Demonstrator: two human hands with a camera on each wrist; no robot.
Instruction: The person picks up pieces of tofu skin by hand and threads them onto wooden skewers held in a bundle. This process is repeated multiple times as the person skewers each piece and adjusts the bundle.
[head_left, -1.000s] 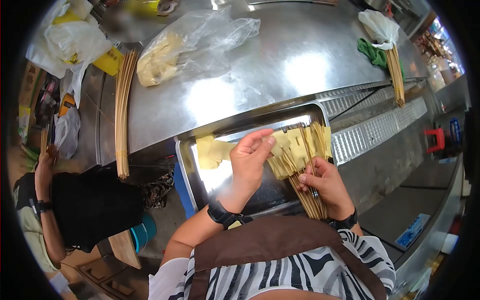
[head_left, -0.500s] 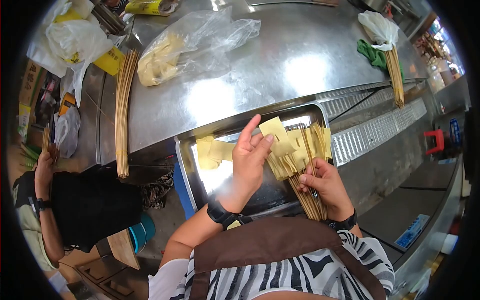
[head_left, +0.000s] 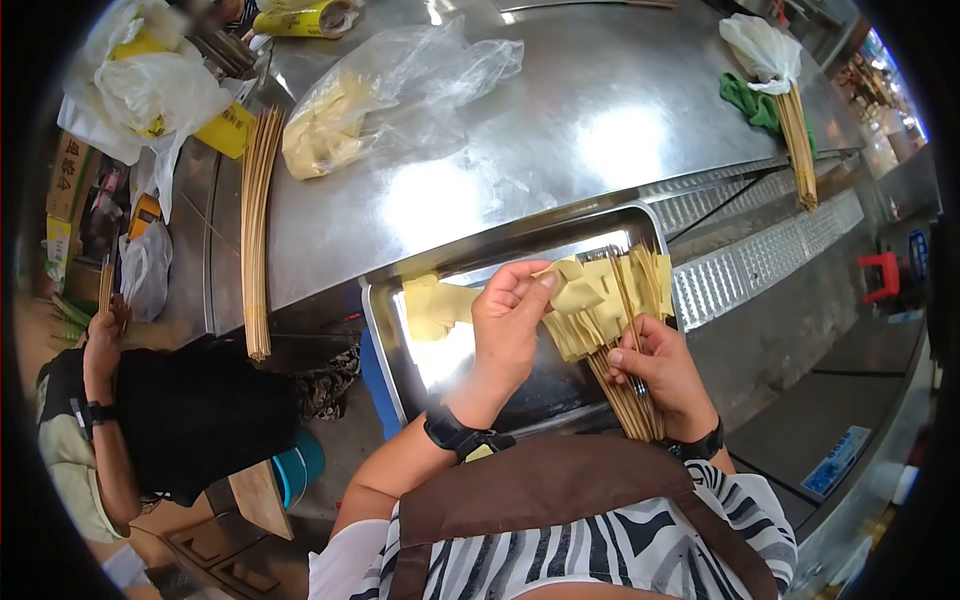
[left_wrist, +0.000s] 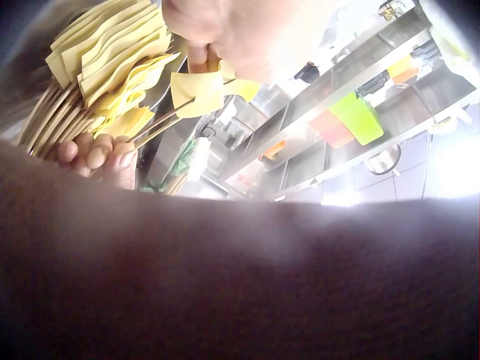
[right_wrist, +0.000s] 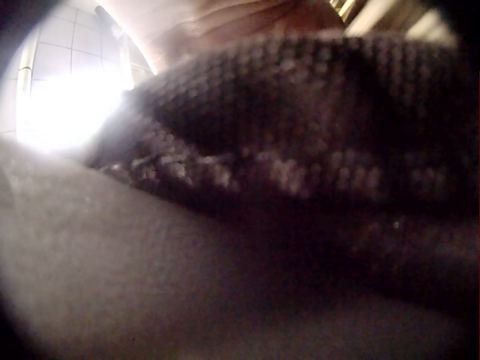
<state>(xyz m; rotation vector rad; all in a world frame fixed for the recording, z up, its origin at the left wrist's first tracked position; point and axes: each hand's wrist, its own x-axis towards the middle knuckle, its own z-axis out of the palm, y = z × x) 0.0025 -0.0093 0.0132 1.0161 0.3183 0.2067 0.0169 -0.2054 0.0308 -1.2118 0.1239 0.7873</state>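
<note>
In the head view my left hand point(head_left: 508, 325) pinches a thin yellow sheet point(head_left: 577, 288) between thumb and fingers, over the metal tray point(head_left: 384, 350). My right hand point(head_left: 662, 365) grips several thin sticks point(head_left: 627, 408), whose upper parts carry folded yellow sheets. In the left wrist view the pinched sheet point(left_wrist: 196, 94) has stick tips through it, and a stack of skewered sheets point(left_wrist: 112, 49) fans out beside it. More yellow sheets point(head_left: 433, 307) lie at the tray's left end. A sleeve or cloth fills most of the right wrist view.
On the metal table point(head_left: 540, 120) lie a clear bag with yellow sheets point(head_left: 330, 125), a long stick bundle point(head_left: 260, 235) and a bagged bundle point(head_left: 795, 135) by a green cloth point(head_left: 748, 102). Another person's hand point(head_left: 103, 345) holds sticks at the left. A red stool point(head_left: 879, 276) stands far right.
The sheet in my left hand, held flatter half a second ago, now looks bent against the sticks. My left index finger has curled down from its raised position. My right hand keeps its grip.
</note>
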